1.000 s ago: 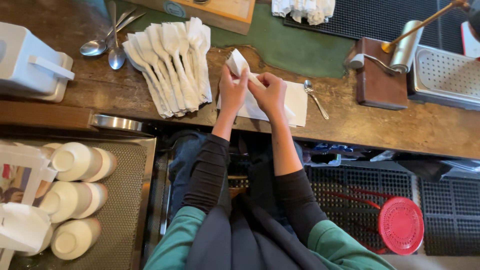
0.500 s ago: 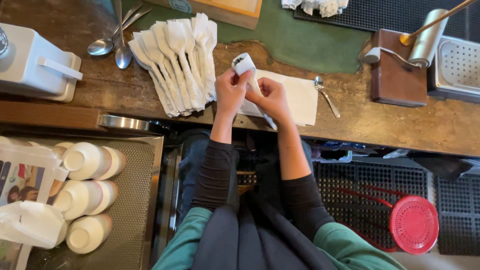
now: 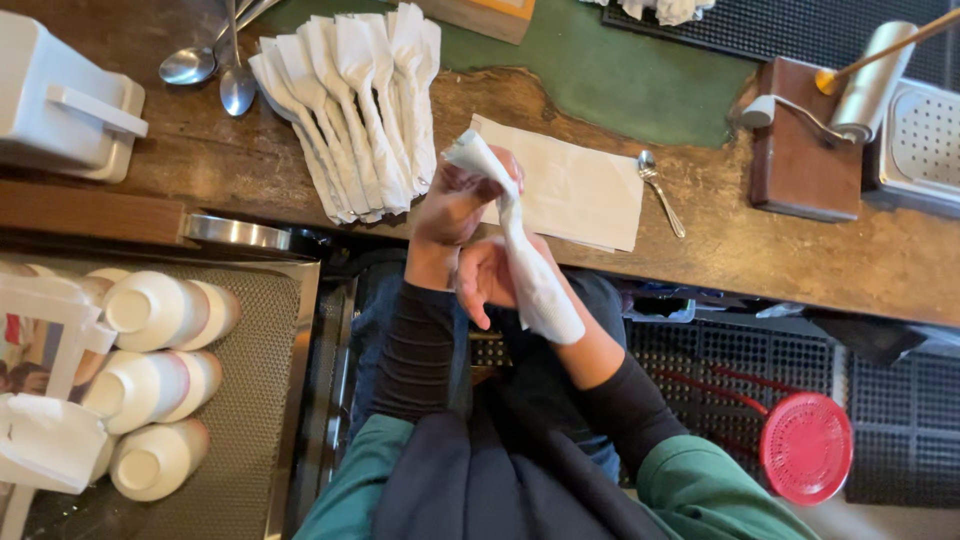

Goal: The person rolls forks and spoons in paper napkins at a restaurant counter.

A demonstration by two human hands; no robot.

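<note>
Both hands hold one napkin roll (image 3: 520, 265) above the surface (image 3: 700, 250) edge: the left hand (image 3: 455, 205) pinches its top, the right hand (image 3: 490, 280) cups its middle. It looks light and soft, likely to unwind unless gripped round the middle. Beyond lie a flat napkin (image 3: 580, 190), a spoon (image 3: 660, 190) and finished rolls (image 3: 350, 110).

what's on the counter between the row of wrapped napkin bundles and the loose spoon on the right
The flat white napkins lie there, between the wrapped bundles and the loose spoon; the head view shows it.
</note>
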